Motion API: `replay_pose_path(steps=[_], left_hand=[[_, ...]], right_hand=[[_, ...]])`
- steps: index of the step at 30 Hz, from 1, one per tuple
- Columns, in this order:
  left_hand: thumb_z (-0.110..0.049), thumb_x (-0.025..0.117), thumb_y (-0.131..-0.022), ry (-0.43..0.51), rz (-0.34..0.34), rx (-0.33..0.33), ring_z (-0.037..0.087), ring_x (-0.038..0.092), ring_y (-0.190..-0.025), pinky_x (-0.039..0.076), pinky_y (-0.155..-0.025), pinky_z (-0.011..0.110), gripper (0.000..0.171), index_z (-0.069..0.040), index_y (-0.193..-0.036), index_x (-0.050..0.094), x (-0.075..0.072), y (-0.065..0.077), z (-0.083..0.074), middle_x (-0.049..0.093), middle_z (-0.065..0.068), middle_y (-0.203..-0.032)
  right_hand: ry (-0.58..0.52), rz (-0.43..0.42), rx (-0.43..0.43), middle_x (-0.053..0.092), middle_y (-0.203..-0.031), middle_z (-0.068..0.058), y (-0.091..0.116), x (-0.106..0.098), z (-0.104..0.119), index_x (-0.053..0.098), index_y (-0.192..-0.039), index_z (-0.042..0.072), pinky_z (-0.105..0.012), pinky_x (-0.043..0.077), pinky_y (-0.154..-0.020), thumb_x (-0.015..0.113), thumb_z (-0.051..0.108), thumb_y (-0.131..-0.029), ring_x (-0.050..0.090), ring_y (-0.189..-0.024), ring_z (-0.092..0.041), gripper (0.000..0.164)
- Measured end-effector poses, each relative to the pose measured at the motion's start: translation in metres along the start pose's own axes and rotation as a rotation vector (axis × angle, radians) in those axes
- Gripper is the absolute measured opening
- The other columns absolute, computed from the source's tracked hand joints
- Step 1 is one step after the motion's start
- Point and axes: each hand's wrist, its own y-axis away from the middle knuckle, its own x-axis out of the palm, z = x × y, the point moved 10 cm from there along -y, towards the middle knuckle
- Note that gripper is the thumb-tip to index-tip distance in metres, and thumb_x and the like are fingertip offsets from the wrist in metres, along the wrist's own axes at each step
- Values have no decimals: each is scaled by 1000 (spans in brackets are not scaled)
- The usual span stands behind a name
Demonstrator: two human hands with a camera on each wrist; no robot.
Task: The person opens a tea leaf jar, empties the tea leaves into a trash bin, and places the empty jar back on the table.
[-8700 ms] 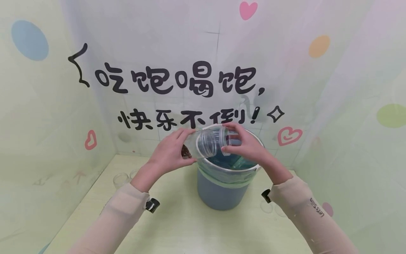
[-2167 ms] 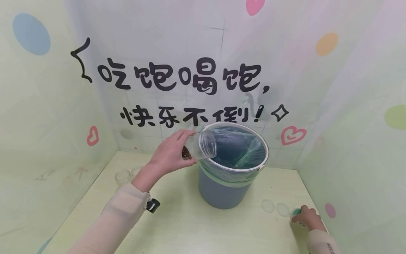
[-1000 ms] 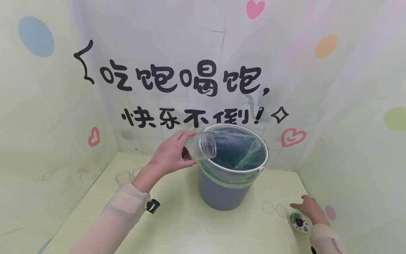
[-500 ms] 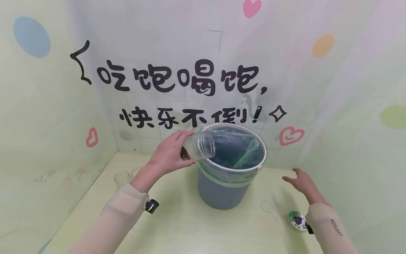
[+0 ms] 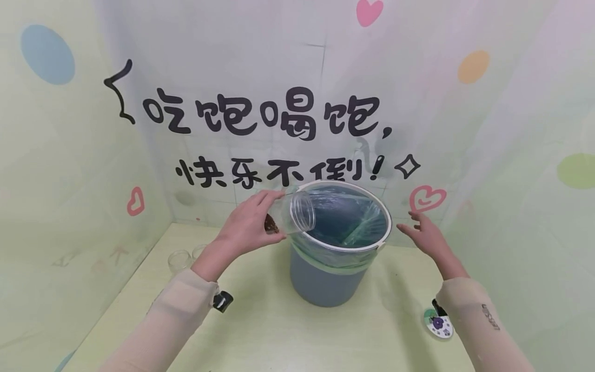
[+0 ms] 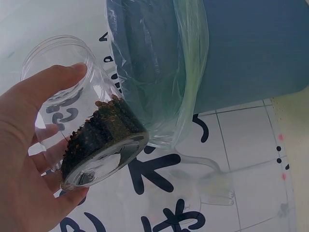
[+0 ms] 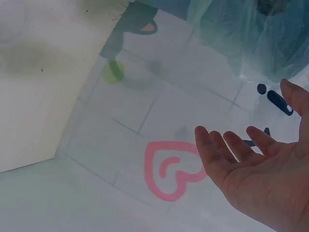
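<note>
A clear jar [image 5: 290, 213] lies tilted in the grip of my left hand [image 5: 251, 219], its uncovered mouth over the left rim of the bin. In the left wrist view, dark brown bits [image 6: 104, 128] that look like dried grains or leaves sit heaped near the base of the jar [image 6: 55, 48]. My right hand [image 5: 427, 237] hovers beside the right of the bin, holding nothing, fingers loosely spread. On the table at right, the lid [image 5: 438, 324] with a green, white and purple label lies partly under my right sleeve. The bin [image 5: 323, 284] is blue-grey with a white rim.
A green-tinted plastic bag [image 5: 334, 263] lines the bin, folded over its rim. Clear containers [image 5: 178, 261] stand at the left, partly behind my left forearm. The pale table [image 5: 260, 336] meets a printed curtain wall [image 5: 279, 62] at the back and sides.
Earlier, my right hand held the lid at the jar's mouth, then put it on the table at right and let go. It has since moved up and left, towards the bin. My left hand stays put.
</note>
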Motion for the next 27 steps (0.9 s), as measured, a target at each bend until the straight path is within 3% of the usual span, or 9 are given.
replay_pose_path(steps=[8,12,17,21,27], left_hand=[[-41,86,-72,-1,4,-5,31,56,-126,51,-102,50,90,-16,-147,42,-1,-2,0,55,9,-140],[-40,86,-72,-3,6,-4,31,56,-126,51,-103,50,90,-16,-147,42,-2,-3,-1,54,9,-141],[-40,86,-72,-1,2,2,31,55,-127,50,-104,50,90,-15,-146,42,-3,-5,-3,54,9,-141],[-40,87,-72,4,3,4,31,55,-127,50,-103,50,91,-15,-147,42,-3,-6,-3,54,9,-141],[-38,89,-70,-2,-3,1,32,59,-120,53,-99,50,91,-15,-146,44,-6,-10,-1,56,10,-137]], right_hand=[[-1,-5,-59,33,-156,-30,-9,-4,36,30,-152,-3,-65,38,-110,55,39,-101,38,-140,-51,70],[7,-8,-148,39,-151,-31,-12,4,52,37,-147,-6,-64,40,-109,61,30,-99,40,-138,-50,65],[98,-62,-261,47,-141,-34,-10,12,64,48,-137,-13,-61,46,-105,70,22,-93,48,-127,-49,60],[156,-97,-256,47,-142,-34,-9,13,64,51,-135,-14,-61,42,-109,71,23,-91,48,-129,-49,61],[186,-85,-247,48,-142,-33,-10,15,66,52,-136,-12,-61,40,-110,71,27,-91,47,-131,-49,62]])
